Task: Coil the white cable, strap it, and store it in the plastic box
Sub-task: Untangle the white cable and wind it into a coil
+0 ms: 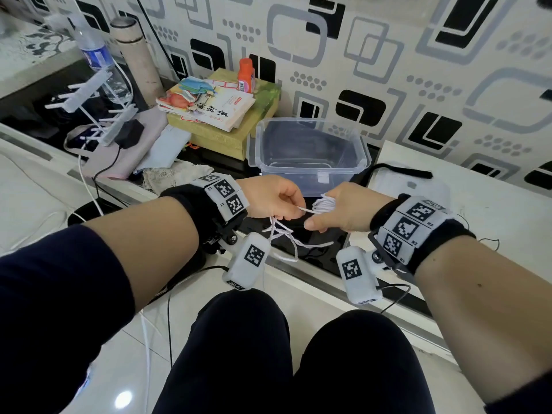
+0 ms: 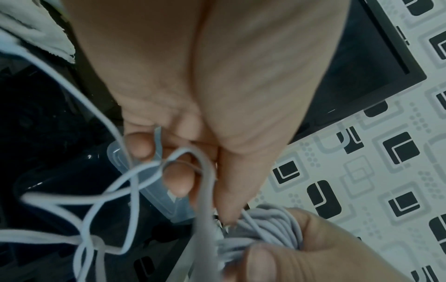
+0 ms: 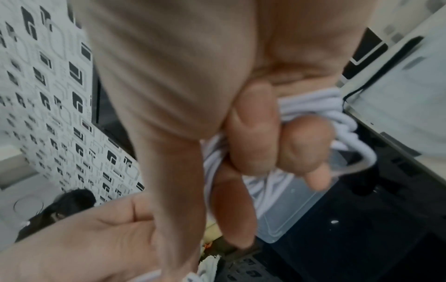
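Note:
The white cable is partly wound into a small coil (image 1: 325, 204), which my right hand (image 1: 322, 218) grips in curled fingers just in front of the clear plastic box (image 1: 307, 153). In the right wrist view the fingers (image 3: 253, 133) wrap round the coil (image 3: 304, 106). My left hand (image 1: 294, 212) pinches the loose cable right beside the coil. Tangled loose loops (image 1: 283, 237) hang below it over the black surface. The left wrist view shows the thumb and fingers (image 2: 178, 179) holding a strand (image 2: 205, 181) that leads into the coil (image 2: 272, 223). A black strap (image 1: 398, 169) lies on the white top to the right.
The box stands open and empty against the patterned wall. Left of it are a green box with books (image 1: 209, 106), an orange bottle (image 1: 246, 74), cloths, a black adapter (image 1: 128, 134), a white rack and two bottles. My knees are below the counter edge.

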